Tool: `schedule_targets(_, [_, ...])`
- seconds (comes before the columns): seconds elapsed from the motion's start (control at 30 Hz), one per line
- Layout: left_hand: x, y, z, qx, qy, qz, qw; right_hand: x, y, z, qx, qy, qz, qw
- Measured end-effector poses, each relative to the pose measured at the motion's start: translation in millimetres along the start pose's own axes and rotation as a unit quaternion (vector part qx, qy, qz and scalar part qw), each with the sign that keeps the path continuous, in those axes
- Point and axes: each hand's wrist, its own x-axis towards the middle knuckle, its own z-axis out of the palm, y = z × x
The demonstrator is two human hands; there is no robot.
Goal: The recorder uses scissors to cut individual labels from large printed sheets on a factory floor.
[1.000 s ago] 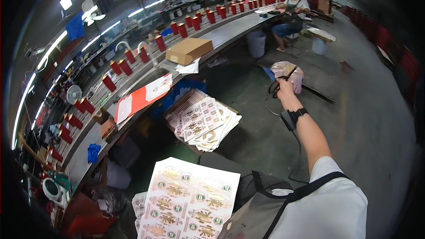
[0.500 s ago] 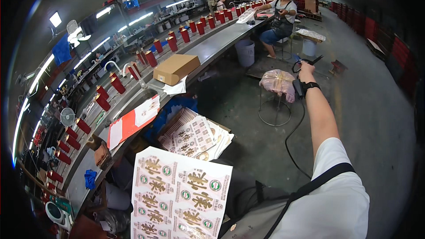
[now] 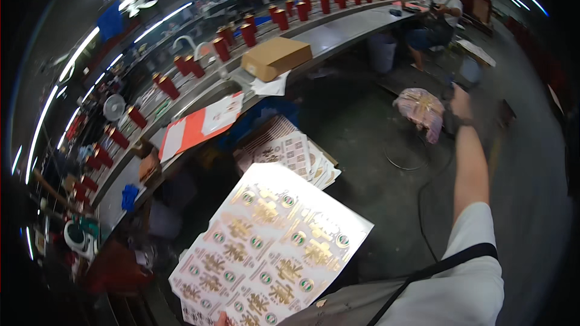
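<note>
At the lower edge, a small part of my left hand [image 3: 222,319] shows against a large printed sheet [image 3: 272,253] of gold and green labels, gripping it near its bottom edge. The sheet is tilted, and its upper right glares in the light. My right arm stretches forward on the right, a dark band round its wrist. My right hand [image 3: 462,104] is closed on dark scissors, smeared by motion now but plain in the earlier frame. It is close to a pink wrapped bundle [image 3: 420,111] on a stool.
More printed sheets [image 3: 293,151] lie in a box below the bench. On the metal bench [image 3: 344,30] are a cardboard box [image 3: 275,57], a red-and-white sheet [image 3: 199,124] and a blue cloth [image 3: 129,197]. Several red cylinders [image 3: 248,34] stand behind. A person [image 3: 444,9] sits far right.
The printed sheet has turned and shifted right, and left fingertips now show at its bottom. The view has swung, so the bench and stool appear further right. The scissors have blurred.
</note>
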Motion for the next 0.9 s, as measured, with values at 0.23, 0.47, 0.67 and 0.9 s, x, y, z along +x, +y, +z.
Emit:
schedule_targets(0.23, [81.1,51.8,27.9,0.025,-0.021,-0.034,0.999,-43.2,26.0,178.5,0.106,0.114,0.005,0.988])
schedule_targets(0.47, [176.6,123.8,85.9,0.048,-0.058,-0.089,0.993,-81.2,61.8,333.7,0.007,0.116,0.053,0.992])
schedule_targets(0.67, [170.5,234.5,189.5,0.087,-0.070,-0.123,0.986,-9.0,51.7,279.7,0.020,0.112,0.155,0.981])
schedule_targets(0.9, [132.0,343.2,298.6,0.085,-0.068,-0.143,0.984,148.4,-75.3,228.8,0.004,0.205,0.088,0.975])
